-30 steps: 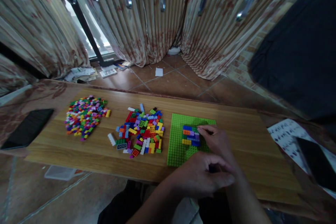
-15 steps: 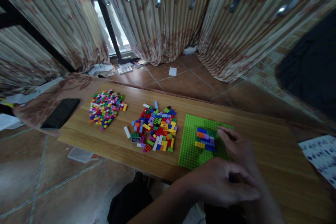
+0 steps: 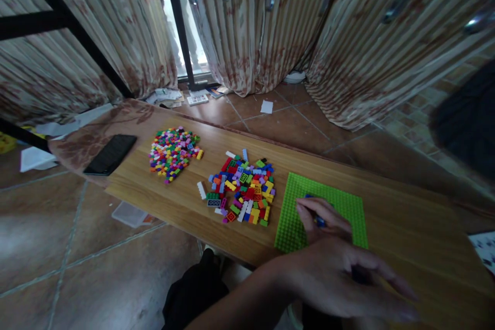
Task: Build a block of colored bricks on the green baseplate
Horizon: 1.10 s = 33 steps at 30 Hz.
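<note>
A green studded baseplate (image 3: 351, 216) lies on the wooden tabletop. Blue toy bricks (image 3: 320, 221) on it show between the fingers of my right hand (image 3: 327, 219), which covers most of the built patch. The thumb and forefinger of that hand are pinched together at the patch's left side. Whatever sits between those fingertips is hidden. Nearer to me, my left hand (image 3: 340, 273) crosses in front of my right wrist. Its fingers stretch to the right with a gap below the forefinger, and I see nothing in it.
Left of the baseplate lies a pile of larger mixed bricks (image 3: 247, 191), and beyond it a pile of small bricks (image 3: 174, 152). A black phone (image 3: 110, 154) rests at the far left. A clear plastic box (image 3: 129, 214) is on the tiled floor.
My right hand has moved left from the baseplate's right side onto the built bricks, now covering them. My left hand still reaches across in front. The view has shifted left.
</note>
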Each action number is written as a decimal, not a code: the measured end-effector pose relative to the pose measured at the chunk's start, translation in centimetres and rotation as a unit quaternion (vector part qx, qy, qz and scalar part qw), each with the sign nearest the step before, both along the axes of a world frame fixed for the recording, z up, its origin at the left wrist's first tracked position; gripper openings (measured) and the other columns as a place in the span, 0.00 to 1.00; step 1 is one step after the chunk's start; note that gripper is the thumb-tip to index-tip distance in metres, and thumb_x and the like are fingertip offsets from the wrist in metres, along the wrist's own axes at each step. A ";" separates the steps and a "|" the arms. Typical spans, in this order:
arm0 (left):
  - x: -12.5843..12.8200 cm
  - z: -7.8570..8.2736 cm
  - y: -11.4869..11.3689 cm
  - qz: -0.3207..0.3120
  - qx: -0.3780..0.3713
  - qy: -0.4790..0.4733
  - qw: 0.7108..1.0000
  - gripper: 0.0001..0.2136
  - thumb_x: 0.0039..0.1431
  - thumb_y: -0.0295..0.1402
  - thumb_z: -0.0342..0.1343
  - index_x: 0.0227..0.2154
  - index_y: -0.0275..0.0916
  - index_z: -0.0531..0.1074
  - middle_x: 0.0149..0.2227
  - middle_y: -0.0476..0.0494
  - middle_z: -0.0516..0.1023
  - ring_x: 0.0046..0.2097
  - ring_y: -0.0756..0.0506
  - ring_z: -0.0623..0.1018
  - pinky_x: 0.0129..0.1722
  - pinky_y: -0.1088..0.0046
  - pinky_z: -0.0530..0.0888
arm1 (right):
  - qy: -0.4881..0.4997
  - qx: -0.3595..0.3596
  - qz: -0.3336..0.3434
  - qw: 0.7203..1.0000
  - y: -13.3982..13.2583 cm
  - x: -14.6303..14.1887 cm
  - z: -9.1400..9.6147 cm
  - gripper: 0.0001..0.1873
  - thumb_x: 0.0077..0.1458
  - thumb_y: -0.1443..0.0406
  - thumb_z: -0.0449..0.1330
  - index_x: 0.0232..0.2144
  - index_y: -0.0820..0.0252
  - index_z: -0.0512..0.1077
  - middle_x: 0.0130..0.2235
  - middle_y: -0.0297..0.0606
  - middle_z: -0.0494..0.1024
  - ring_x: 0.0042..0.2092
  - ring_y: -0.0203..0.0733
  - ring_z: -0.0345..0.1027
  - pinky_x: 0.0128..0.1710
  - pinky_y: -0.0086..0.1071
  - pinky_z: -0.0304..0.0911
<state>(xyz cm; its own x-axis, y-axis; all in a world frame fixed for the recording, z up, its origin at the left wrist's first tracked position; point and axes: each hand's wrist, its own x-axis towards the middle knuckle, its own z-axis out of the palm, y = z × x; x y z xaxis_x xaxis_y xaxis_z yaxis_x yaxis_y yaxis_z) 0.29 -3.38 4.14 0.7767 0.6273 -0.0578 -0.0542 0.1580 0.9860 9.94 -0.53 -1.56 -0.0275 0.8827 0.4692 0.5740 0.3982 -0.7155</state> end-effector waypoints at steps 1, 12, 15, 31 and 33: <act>-0.2 0.0 0.0 -0.008 -0.012 0.000 1.000 0.19 0.55 0.40 0.62 0.49 0.40 0.76 0.30 0.49 0.75 0.35 0.52 0.73 0.42 0.76 0.69 | -0.011 0.002 0.009 1.000 0.0 -0.5 -0.3 0.07 0.57 0.64 0.59 0.33 0.54 0.77 0.33 0.36 0.79 0.33 0.40 0.74 0.32 0.33 0.68; -1.8 0.4 0.0 -0.037 -0.062 -0.046 0.996 0.22 0.56 0.42 0.60 0.52 0.39 0.74 0.27 0.49 0.71 0.26 0.55 0.64 0.26 0.80 0.62 | -0.100 0.062 0.100 0.988 0.6 -6.3 -1.4 0.13 0.57 0.64 0.60 0.45 0.55 0.75 0.45 0.41 0.78 0.46 0.47 0.68 0.47 0.43 0.67; -2.1 0.8 0.1 -0.026 -0.055 -0.035 0.998 0.22 0.55 0.44 0.60 0.49 0.38 0.75 0.25 0.51 0.67 0.25 0.55 0.61 0.24 0.80 0.58 | -0.123 0.045 0.103 0.986 0.8 -7.8 -1.6 0.13 0.56 0.64 0.61 0.45 0.57 0.76 0.45 0.40 0.78 0.47 0.48 0.66 0.49 0.45 0.65; -2.1 2.2 0.0 -0.042 -0.052 -0.005 0.998 0.17 0.55 0.39 0.61 0.46 0.37 0.77 0.28 0.50 0.71 0.27 0.54 0.64 0.29 0.78 0.63 | 0.120 -0.026 -0.037 0.992 1.2 -4.1 1.5 0.11 0.57 0.64 0.55 0.38 0.53 0.77 0.39 0.39 0.74 0.42 0.42 0.72 0.42 0.37 0.69; -2.1 2.4 0.0 -0.031 -0.067 -0.017 0.997 0.15 0.56 0.37 0.60 0.45 0.36 0.77 0.31 0.47 0.74 0.30 0.53 0.68 0.32 0.77 0.66 | 0.187 -0.045 -0.085 0.978 1.4 -1.5 2.1 0.10 0.56 0.61 0.57 0.37 0.53 0.77 0.40 0.38 0.74 0.38 0.40 0.73 0.39 0.36 0.70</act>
